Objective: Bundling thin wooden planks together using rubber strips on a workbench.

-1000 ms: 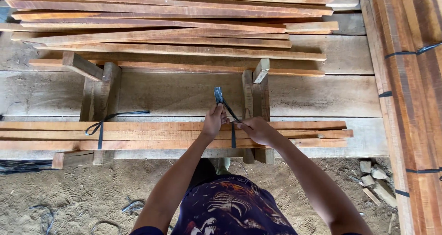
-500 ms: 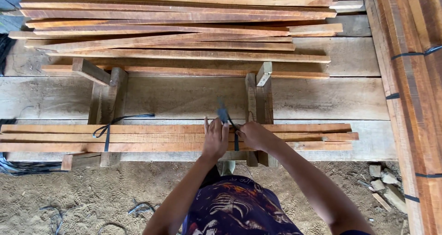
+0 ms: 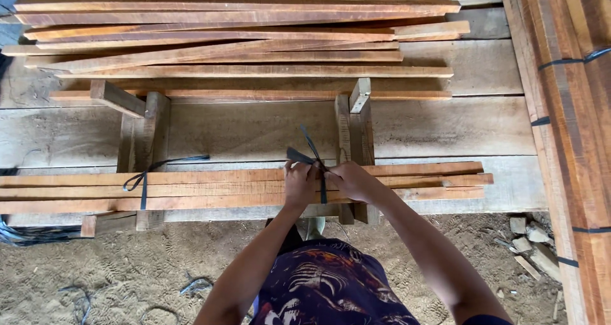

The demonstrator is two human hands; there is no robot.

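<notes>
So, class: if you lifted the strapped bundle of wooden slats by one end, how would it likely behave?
The bundle of slats would probably lift as one stiff piece, since a black strap already binds it on the left. It likely feels heavy at the far end, being long and thin. The second strap, in the left hand and right hand, looks floppy; its ends curl.
</notes>
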